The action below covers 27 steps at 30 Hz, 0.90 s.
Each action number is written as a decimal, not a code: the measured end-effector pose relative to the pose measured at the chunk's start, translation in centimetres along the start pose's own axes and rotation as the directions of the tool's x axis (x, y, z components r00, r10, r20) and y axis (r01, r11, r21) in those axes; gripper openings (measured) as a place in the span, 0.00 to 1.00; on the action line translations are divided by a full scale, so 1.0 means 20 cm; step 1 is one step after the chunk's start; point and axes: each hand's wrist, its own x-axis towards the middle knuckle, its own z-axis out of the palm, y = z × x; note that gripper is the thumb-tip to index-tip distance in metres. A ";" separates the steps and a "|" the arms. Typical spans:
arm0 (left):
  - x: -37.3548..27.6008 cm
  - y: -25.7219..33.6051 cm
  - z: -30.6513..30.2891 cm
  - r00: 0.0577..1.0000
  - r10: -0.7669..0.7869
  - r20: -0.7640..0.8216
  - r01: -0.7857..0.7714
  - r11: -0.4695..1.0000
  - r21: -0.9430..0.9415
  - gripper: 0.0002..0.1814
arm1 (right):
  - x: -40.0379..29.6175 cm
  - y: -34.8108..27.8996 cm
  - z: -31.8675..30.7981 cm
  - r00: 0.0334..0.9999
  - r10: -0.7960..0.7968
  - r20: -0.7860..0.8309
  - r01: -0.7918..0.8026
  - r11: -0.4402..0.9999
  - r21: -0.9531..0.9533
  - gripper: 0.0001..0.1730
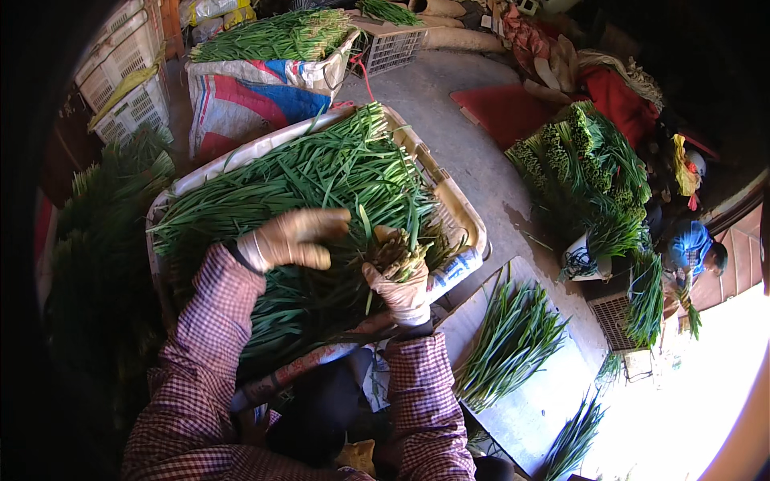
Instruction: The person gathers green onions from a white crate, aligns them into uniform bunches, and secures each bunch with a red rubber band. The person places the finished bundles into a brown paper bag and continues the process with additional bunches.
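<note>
In front of me a plastic crate [460, 201] is heaped with garlic chives [301, 174], their pale cut ends lying towards the far right side. My left hand [295, 239], in a pale glove, hovers blurred over the leaves with its fingers apart and nothing in them. Near the crate's right side, my gloved right hand [402, 291] is closed around a small bunch of stalks [397, 255], brownish and yellowish at the end facing up. A few green blades stick out of that bunch. Its lower part is hidden by my hand.
A white board [556, 391] to the right bears a loose bundle of chives [511, 343]. Beyond it stand stacked tied chives [592, 162] and a person in blue [689, 246]. Another heaped, sack-lined crate [258, 102] stands ahead; more greens [108, 240] lie in shadow at left.
</note>
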 end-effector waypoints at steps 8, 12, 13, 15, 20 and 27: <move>0.53 -0.31 0.00 0.950 -0.185 0.251 0.126 0.964 0.234 0.43 | -0.12 0.09 0.12 0.940 -0.148 0.307 0.274 0.863 -0.425 0.28; 0.66 -0.43 0.05 0.863 -0.325 0.387 0.131 0.883 0.451 0.56 | -0.13 0.09 0.09 0.940 -0.174 0.294 0.292 0.856 -0.428 0.27; 0.67 -0.45 0.07 0.841 -0.361 0.403 0.147 0.869 0.472 0.57 | -0.13 0.08 0.08 0.941 -0.129 0.312 0.255 0.878 -0.404 0.31; 0.70 -0.49 0.10 0.793 -0.409 0.452 0.253 0.895 0.366 0.54 | -0.14 0.07 0.07 0.945 -0.124 0.302 0.242 0.887 -0.392 0.32; 0.71 -0.60 0.15 0.679 -0.322 0.660 0.328 0.937 0.120 0.44 | -0.14 0.08 0.07 0.932 -0.224 0.287 0.326 0.862 -0.387 0.30; 0.64 -0.60 0.05 0.690 -0.450 0.567 0.564 0.825 -0.031 0.31 | -0.15 0.07 0.00 0.990 -0.102 0.098 0.133 0.908 -0.397 0.30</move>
